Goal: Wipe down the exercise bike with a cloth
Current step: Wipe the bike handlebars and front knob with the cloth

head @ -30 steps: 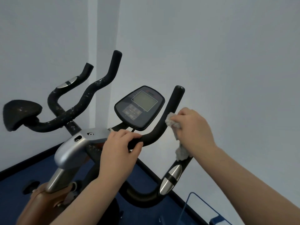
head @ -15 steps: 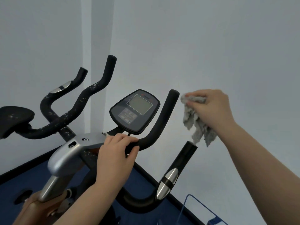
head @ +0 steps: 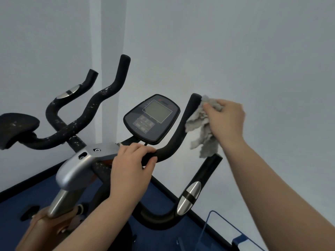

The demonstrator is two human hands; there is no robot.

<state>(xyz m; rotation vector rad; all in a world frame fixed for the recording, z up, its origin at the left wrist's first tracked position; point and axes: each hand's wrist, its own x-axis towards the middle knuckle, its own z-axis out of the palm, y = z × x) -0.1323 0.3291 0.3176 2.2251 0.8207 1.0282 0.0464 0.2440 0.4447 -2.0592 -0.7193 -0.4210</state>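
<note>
Grey cloth (head: 203,124) is pinched by right hand (head: 226,120) at handlebar (head: 183,127) tip; left hand (head: 130,169) grips bar. Downward stroke needed next.

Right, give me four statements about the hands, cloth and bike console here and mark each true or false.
1. The right hand holds a grey cloth against the top of the right upright handlebar. True.
2. The left hand rests flat on the console. False: it grips the handlebar below the console.
3. The console screen faces the person. True.
4. The cloth is folded into a neat square. False: it hangs crumpled and ragged from the hand.
</note>
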